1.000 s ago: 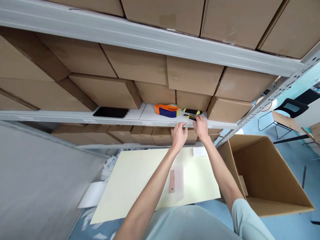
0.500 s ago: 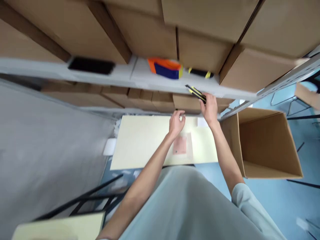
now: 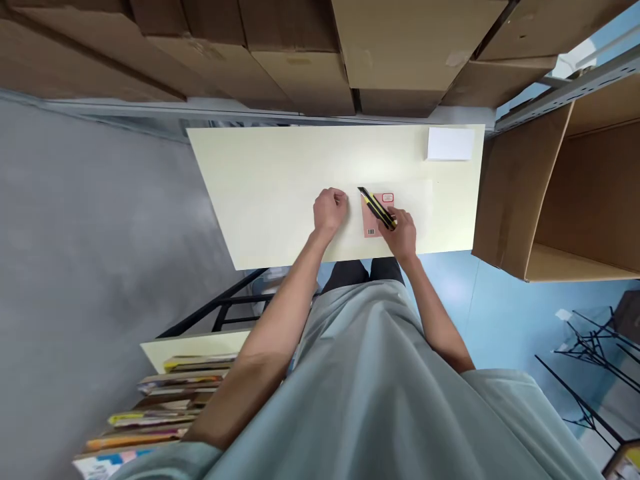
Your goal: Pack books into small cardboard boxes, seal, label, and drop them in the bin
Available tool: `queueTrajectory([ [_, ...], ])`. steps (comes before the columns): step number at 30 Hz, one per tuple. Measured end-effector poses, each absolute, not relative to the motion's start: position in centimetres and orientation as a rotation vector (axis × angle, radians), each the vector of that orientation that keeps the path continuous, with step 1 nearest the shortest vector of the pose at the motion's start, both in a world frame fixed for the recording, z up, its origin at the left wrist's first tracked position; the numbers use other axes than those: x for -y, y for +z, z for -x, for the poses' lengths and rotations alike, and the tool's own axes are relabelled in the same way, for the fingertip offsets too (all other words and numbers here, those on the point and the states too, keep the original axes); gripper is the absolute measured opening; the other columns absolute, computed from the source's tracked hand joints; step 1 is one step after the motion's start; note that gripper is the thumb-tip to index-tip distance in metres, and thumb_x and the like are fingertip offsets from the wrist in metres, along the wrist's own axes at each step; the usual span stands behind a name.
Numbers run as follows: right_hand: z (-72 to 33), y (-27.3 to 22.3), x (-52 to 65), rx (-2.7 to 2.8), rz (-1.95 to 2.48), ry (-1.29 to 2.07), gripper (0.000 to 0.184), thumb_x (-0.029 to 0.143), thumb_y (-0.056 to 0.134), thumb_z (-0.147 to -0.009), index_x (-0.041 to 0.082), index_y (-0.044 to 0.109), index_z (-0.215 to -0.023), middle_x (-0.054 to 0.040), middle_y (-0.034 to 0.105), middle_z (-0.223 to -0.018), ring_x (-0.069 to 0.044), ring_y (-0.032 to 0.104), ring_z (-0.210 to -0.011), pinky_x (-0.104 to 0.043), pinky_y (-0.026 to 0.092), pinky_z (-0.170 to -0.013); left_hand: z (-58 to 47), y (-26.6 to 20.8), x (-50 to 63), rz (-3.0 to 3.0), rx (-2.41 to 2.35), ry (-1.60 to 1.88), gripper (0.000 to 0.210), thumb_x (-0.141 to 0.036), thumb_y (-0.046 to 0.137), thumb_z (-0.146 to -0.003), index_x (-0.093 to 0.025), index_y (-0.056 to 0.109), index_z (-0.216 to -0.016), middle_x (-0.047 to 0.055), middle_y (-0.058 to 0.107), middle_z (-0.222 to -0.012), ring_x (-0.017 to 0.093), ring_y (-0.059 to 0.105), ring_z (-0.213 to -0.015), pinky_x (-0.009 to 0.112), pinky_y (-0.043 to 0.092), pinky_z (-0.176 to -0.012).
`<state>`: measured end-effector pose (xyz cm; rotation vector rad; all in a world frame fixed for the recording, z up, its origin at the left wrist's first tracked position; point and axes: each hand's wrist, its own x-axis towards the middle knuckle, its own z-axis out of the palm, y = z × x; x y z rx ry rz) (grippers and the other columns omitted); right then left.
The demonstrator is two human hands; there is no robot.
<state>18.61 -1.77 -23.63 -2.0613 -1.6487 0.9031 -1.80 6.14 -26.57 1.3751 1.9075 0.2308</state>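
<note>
My right hand [image 3: 400, 232] is closed around a black and yellow utility knife [image 3: 376, 207], whose tip points up and to the left. Beneath the knife a pink booklet or card [image 3: 369, 223] with a barcode lies on the cream tabletop [image 3: 270, 193]. A faint clear or pale sheet [image 3: 423, 200] seems to extend to its right. My left hand [image 3: 330, 210] is at the table, left of the pink piece, with its fingers curled in; anything inside them is hidden.
A white block or stack of paper [image 3: 449, 144] lies at the table's back right. Cardboard boxes [image 3: 395, 47] line the shelf beyond. An open carton [image 3: 510, 193] stands at the right, and packed flat items [image 3: 165, 407] sit at lower left.
My view has tilted down from the upper shelf to the table. Both hands have come down over the tabletop, the utility knife still in the right one. My left fingers are now curled tighter.
</note>
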Motion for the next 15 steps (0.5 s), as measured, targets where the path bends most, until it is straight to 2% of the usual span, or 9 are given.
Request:
queueTrajectory([
  [3, -15.9, -24.5, 2.9, 1.573, 2.099, 0.874, 0.041, 0.027, 0.069, -0.097, 0.014, 0.068, -0.137, -0.0156, 0.069, -0.125, -0.028, 0.070, -0.113, -0.043, 0.062, -0.101, 2.6, -28.1, -7.6, -1.404, -1.890, 0.158, 0.022, -0.037, 0.057, -0.102, -0.024, 0.071, -0.091, 0.011, 0.079, -0.103, 0.029, 0.070, -0.101, 0.041, 0.054, -0.098],
  [7, -12.9, -25.6, 3.2, 1.468, 2.148, 0.758, 0.040, 0.026, 0.067, -0.100, 0.017, 0.066, -0.139, -0.0153, 0.062, -0.131, -0.026, 0.070, -0.116, -0.039, 0.064, -0.097, 3.2, -29.1, -9.4, -1.382, -1.898, 0.028, 0.037, -0.053, 0.058, -0.101, -0.024, 0.073, -0.085, 0.014, 0.076, -0.092, 0.035, 0.068, -0.104, 0.048, 0.052, -0.101],
  [10, -11.4, -26.2, 2.8, 1.446, 2.161, 0.674, 0.041, 0.027, 0.066, -0.101, 0.020, 0.064, -0.141, -0.0142, 0.060, -0.131, -0.026, 0.068, -0.120, -0.041, 0.063, -0.102, 3.4, -29.2, -10.4, -1.367, -1.895, -0.033, 0.039, -0.056, 0.061, -0.098, -0.021, 0.076, -0.089, 0.016, 0.077, -0.096, 0.038, 0.068, -0.107, 0.049, 0.052, -0.101],
  [15, -10.1, -26.5, 1.9, 1.469, 2.251, 0.633, 0.042, 0.024, 0.065, -0.102, 0.021, 0.062, -0.144, -0.0138, 0.055, -0.133, -0.024, 0.069, -0.116, -0.038, 0.065, -0.097, 3.6, -29.7, -11.1, -1.332, -1.862, -0.059, 0.039, -0.057, 0.066, -0.093, -0.020, 0.078, -0.096, 0.014, 0.076, -0.088, 0.036, 0.071, -0.105, 0.048, 0.054, -0.103],
])
